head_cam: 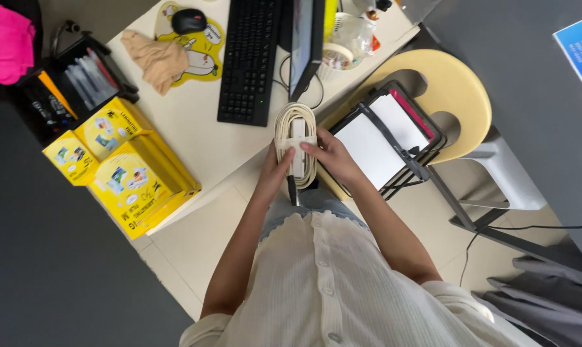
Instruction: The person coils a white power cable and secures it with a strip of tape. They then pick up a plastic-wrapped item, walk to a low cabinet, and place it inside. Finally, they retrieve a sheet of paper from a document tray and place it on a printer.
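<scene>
A white power strip with its cream cable coiled around it is held upright just in front of the desk edge. My left hand grips the bundle's lower left side. My right hand holds the right side, with fingers pressing a pale strap across the middle of the coil. A dark plug end hangs below the bundle, over my lap.
A black keyboard and a monitor sit on the cream desk. Yellow boxes are stacked at the desk's left end. A mouse and a beige cloth lie further back. A yellow stool carries a black tray of papers.
</scene>
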